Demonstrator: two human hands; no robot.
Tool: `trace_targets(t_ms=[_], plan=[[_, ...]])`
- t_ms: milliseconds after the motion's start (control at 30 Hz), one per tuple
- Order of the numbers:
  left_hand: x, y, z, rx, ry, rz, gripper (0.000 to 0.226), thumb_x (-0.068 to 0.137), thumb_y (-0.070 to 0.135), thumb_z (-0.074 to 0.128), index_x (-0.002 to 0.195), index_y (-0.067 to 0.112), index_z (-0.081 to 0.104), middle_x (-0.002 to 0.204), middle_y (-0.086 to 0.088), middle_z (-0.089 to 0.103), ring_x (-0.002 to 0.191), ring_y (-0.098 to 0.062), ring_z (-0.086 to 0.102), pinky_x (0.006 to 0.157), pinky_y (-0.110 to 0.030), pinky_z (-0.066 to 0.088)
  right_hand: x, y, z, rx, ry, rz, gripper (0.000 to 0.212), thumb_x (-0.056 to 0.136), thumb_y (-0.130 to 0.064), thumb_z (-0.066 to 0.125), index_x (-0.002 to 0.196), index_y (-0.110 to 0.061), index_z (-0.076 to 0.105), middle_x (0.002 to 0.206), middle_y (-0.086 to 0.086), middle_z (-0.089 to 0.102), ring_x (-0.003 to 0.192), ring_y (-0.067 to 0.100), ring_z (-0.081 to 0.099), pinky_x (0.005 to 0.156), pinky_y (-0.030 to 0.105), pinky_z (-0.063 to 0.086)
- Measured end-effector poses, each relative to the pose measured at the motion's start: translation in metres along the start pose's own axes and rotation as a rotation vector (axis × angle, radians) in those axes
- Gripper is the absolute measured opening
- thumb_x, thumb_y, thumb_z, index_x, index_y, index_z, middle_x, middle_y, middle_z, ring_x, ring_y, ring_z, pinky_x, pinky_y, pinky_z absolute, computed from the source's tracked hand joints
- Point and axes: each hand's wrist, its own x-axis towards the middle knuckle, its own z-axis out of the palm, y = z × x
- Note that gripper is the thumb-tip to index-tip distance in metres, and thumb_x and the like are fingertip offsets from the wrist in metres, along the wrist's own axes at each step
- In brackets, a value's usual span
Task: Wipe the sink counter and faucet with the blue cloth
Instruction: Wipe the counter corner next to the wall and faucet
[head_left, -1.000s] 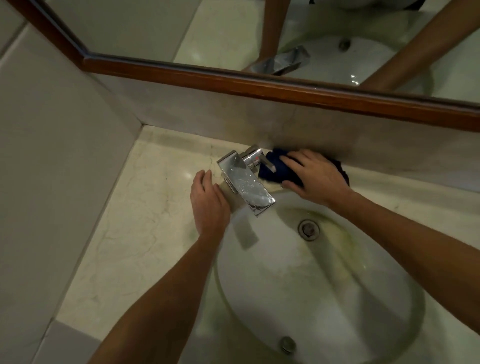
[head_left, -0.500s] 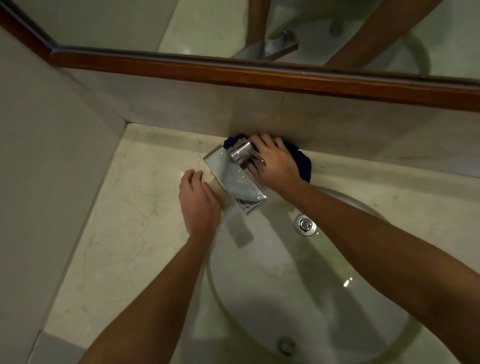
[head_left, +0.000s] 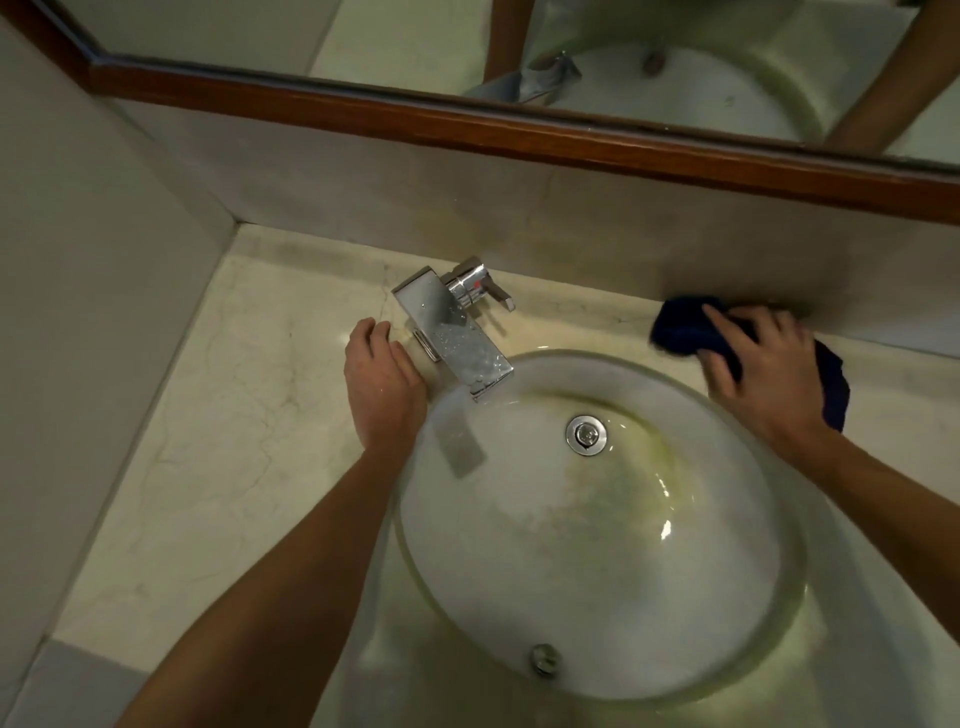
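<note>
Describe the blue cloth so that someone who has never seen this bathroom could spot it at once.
Start at the round white sink set in the pale stone counter. Go to the counter's back edge, right of the chrome faucet, where the counter meets the wall. The blue cloth lies there under the right hand, crumpled; it is the only dark, soft thing on the counter.

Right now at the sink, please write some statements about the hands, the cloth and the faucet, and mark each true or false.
1. The right hand presses the cloth on the counter. True.
2. The cloth lies on the faucet. False: it is right of the faucet, apart from it.
3. The left hand rests beside the faucet. True.
4. The left hand holds a cloth. False: it holds nothing.
5. The sink is full of water. False: its drain shows uncovered.
</note>
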Motion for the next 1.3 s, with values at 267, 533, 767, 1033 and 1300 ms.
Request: trace_targets(t_ms=[267, 533, 767, 1033, 1300], plan=[[-0.001, 0.001, -0.001, 0.015, 0.003, 0.003, 0.039, 0.105, 0.019, 0.035, 0.133, 0.003, 0.056, 0.142, -0.012, 0.050, 0.129, -0.026, 0.049, 0.113, -0.040, 0.039, 0.077, -0.142, 0.035, 0.065, -0.075, -0.185, 0.050, 0.097, -0.038, 0.056, 0.143, -0.018, 0.057, 0.126, 0.010, 0.062, 0.106, 0.035, 0.055, 0.085, 0.044, 0.042], [0.000, -0.003, 0.000, -0.009, 0.005, 0.015, 0.038, 0.105, 0.017, 0.035, 0.134, 0.004, 0.056, 0.143, -0.011, 0.049, 0.129, -0.026, 0.049, 0.113, -0.042, 0.040, 0.095, -0.184, 0.043, 0.090, -0.110, -0.420, 0.049, 0.097, -0.037, 0.050, 0.139, -0.014, 0.059, 0.123, 0.009, 0.061, 0.105, 0.033, 0.055, 0.082, 0.042, 0.042], [0.000, 0.003, -0.001, 0.036, 0.004, 0.019, 0.038, 0.105, 0.015, 0.036, 0.135, 0.003, 0.055, 0.142, -0.013, 0.050, 0.129, -0.027, 0.049, 0.112, -0.040, 0.041, 0.076, -0.167, 0.042, 0.219, -0.087, -0.772, 0.038, 0.095, -0.029, 0.044, 0.129, -0.014, 0.053, 0.127, 0.010, 0.063, 0.107, 0.034, 0.059, 0.086, 0.043, 0.044], [0.000, 0.004, -0.002, 0.042, 0.001, 0.030, 0.036, 0.105, 0.014, 0.035, 0.133, 0.003, 0.055, 0.142, -0.013, 0.049, 0.128, -0.027, 0.048, 0.113, -0.041, 0.040, 0.068, -0.200, 0.052, 0.216, -0.095, -0.833, 0.050, 0.107, -0.038, 0.030, 0.117, -0.011, 0.070, 0.116, 0.010, 0.069, 0.109, 0.032, 0.057, 0.086, 0.043, 0.049], [0.000, 0.003, -0.002, 0.042, 0.043, 0.064, 0.036, 0.104, 0.013, 0.038, 0.133, 0.001, 0.056, 0.140, -0.016, 0.051, 0.126, -0.031, 0.050, 0.111, -0.043, 0.041, 0.053, -0.078, 0.027, 0.139, -0.039, -0.400, 0.048, 0.097, -0.037, 0.054, 0.140, -0.017, 0.061, 0.123, 0.011, 0.065, 0.100, 0.036, 0.056, 0.078, 0.043, 0.041]])
